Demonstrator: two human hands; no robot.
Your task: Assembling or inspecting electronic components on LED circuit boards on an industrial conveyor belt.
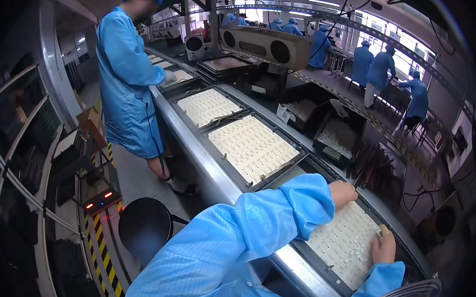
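A white tray (329, 239) in a dark frame lies on the conveyor line in front of me, with rows of small slots over its face. A loose cluster of small white pieces (357, 248) rests on it. My left hand (344, 194) reaches across to the tray's far end, its fingers closed; what they hold, if anything, is hidden. At the tray's right edge is my right hand (383, 247), beside the loose pieces. Its thumb and a finger with a yellowish finger cot (384, 229) stand apart, with nothing visible between them.
Farther up the line lie more white slotted trays, one (253, 147) just beyond mine. Dark bins (338, 135) of small white pieces stand to the right of the line. A co-worker (129, 84) in blue stands on the left, near a round black stool (145, 228).
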